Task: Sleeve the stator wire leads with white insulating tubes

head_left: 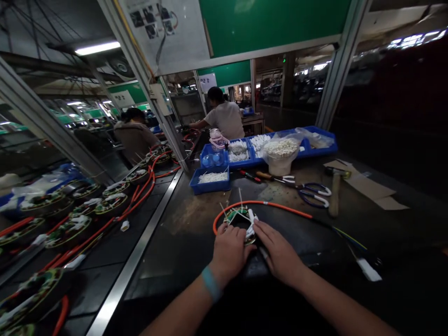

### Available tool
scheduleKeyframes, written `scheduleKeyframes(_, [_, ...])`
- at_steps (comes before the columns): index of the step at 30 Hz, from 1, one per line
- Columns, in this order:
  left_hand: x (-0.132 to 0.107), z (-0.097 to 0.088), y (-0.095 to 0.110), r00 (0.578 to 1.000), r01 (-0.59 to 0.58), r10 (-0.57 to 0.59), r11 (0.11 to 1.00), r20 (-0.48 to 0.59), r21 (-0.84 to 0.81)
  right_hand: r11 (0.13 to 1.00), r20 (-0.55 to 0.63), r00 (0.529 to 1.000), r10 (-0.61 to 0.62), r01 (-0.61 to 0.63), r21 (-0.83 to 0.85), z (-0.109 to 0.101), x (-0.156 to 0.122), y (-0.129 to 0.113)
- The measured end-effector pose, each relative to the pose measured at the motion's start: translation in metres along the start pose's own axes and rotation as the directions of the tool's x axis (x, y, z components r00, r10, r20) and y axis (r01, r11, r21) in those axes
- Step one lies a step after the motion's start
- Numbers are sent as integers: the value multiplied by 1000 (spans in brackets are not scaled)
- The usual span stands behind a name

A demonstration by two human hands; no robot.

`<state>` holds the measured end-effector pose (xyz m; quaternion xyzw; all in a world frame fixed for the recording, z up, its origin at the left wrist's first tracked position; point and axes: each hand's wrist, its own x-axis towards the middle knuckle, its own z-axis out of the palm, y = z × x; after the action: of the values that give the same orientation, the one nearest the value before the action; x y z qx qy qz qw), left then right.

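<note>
The ring-shaped part is on the dark surface, directly before the person, between both hands. The left hand has its fingers curled over the near left of the part, holding it, thumb toward the near rim. The right hand has its fingers extended and close together against the right side, beside a white sleeve; whether they grip it cannot be told. An orange cable arcs behind the part and off to the right. Beyond it, a small blue tray contains loose thin white sticks. Behind that tray stands a row of blue bins: the leftmost holds a clear bottle, the middle ones hold bundled white pieces, and the rightmost holds clear plastic bags. A pale tub, standing in front of the bins, is heaped with white pieces, plastic film about its rim.
</note>
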<state>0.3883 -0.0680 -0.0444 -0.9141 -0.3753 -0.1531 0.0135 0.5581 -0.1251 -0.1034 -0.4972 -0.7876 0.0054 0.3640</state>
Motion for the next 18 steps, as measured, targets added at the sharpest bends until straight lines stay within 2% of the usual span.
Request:
scheduleKeyframes(3, [-6, -3, 0, 999, -10, 3, 991, -50, -134, 999, 25, 999, -24, 23, 36, -4, 4, 5])
scheduleKeyframes(6, [-10, 0, -7, 992, -45, 12, 967, -129, -252, 994, 87, 995, -49, 41, 98, -20, 18, 20])
scheduleKeyframes(8, [-12, 8, -9, 982, -40, -12, 964, -191, -265, 996, 11, 999, 38, -38, 79, -37, 42, 46])
scheduleKeyframes(9, [-13, 12, -10, 975, -43, -16, 965, -221, -257, 991, -81, 988, 128, -125, 49, -47, 58, 63])
scheduleKeyframes(10, [-14, 15, -10, 968, -49, -14, 968, -251, -246, 958, -208, 936, 283, -288, 9, -58, 76, 83])
scheduleKeyframes(11, [-15, 18, -11, 961, -58, -9, 971, -276, -233, 922, -288, 884, 367, -387, -11, -68, 95, 105])
scheduleKeyframes(14, [-17, 24, -12, 955, -65, 4, 979, -298, -195, 841, -426, 774, 469, -538, -53, -94, 148, 167])
scheduleKeyframes(16, [-17, 26, -14, 953, -77, 25, 983, -302, -164, 814, -441, 755, 485, -574, -87, -103, 170, 196])
scheduleKeyframes(18, [-17, 29, -16, 941, -115, 65, 984, -331, -133, 809, -429, 761, 487, -578, -107, -105, 179, 213])
